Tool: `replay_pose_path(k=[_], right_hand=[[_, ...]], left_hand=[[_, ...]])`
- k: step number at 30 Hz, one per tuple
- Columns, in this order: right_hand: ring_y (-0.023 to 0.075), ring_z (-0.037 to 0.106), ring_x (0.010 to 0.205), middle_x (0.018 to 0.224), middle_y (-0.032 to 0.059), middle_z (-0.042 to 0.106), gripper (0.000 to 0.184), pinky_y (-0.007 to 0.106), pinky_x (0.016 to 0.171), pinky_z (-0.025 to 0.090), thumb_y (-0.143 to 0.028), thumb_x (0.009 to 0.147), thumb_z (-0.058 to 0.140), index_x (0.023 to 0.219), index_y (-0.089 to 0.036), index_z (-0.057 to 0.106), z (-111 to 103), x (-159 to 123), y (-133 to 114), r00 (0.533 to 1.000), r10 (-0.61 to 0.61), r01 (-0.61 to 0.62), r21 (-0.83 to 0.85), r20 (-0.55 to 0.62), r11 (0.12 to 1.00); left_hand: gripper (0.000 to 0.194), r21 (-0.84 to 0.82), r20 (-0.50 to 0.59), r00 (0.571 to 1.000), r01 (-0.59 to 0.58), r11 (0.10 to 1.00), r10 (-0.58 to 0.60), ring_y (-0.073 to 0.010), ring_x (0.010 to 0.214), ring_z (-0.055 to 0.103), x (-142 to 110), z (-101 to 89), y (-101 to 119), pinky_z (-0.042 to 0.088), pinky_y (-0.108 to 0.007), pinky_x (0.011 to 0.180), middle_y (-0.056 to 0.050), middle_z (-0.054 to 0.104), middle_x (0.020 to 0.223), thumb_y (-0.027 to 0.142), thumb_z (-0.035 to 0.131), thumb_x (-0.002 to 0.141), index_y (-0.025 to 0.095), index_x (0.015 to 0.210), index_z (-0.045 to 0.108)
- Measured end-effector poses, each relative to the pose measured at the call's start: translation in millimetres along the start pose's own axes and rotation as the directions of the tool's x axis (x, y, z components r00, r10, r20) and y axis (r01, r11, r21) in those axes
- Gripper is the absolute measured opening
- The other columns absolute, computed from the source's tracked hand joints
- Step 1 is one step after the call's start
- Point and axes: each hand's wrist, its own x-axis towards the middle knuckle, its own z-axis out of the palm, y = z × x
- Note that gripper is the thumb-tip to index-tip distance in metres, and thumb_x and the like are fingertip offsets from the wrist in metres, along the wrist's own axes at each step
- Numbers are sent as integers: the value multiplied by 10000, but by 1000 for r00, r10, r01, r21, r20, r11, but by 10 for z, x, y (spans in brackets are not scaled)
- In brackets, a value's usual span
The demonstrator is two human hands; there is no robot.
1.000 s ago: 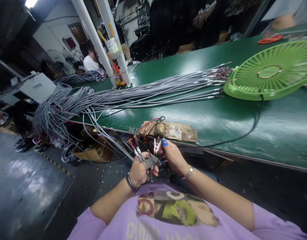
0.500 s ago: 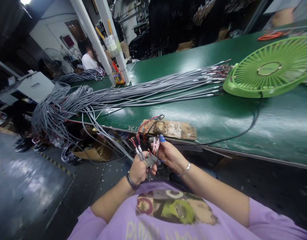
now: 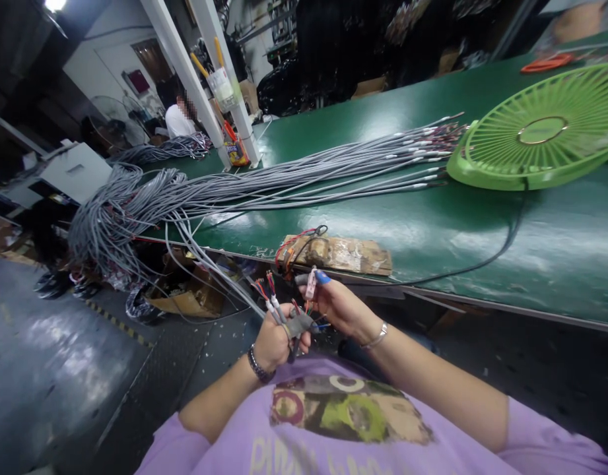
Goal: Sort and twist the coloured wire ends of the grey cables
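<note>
My left hand (image 3: 274,340) is closed around grey cables (image 3: 278,313), whose stripped ends fan out in thin coloured wires (image 3: 265,285) above white sleeves. A grey wrapped piece (image 3: 300,323) sticks out at its fingers; what it is I cannot make out. Just to the right, my right hand (image 3: 344,309), with a blue cover (image 3: 323,277) on one fingertip, pinches a small pale pink connector (image 3: 311,285). Orange and blue wires run between the two hands. Just beyond them, a wooden block (image 3: 356,256) with red and black leads lies at the table edge.
A long bundle of grey cables (image 3: 284,177) stretches across the green table (image 3: 383,224) and hangs over its left end. A green fan (image 3: 541,132) stands at right, its black cord trailing forward. Below the table is a cardboard box (image 3: 197,300). A person (image 3: 179,120) sits far back.
My right hand has shifted slightly right, away from my left, and the pink connector now stands more upright. My left hand keeps its hold. The whole view has moved a little.
</note>
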Motion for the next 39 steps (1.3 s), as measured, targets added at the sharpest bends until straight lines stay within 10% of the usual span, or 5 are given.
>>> replay_pose_path(k=[25,39], right_hand=[[128,594,623,752,30,717,356,247,595,462,-507,614,812,744,-191,711,-47,41,38,995,11,-1,99,-96,995],[104,562,573,638,-6,651,284,218,541,472,-430,663,804,735,-174,703,-86,25,-1,999,3,-7,118,34,993]], left_hand=[[491,-22,-13,1000,24,999,-24,-77,302,444,164,64,2,327,-187,328,22,548,387,539,829,429,165,572,544],[499,-23,-41,993,-116,993,115,-94,337,510,-23,61,-83,359,-184,344,-4,606,438,592,803,529,155,615,578]])
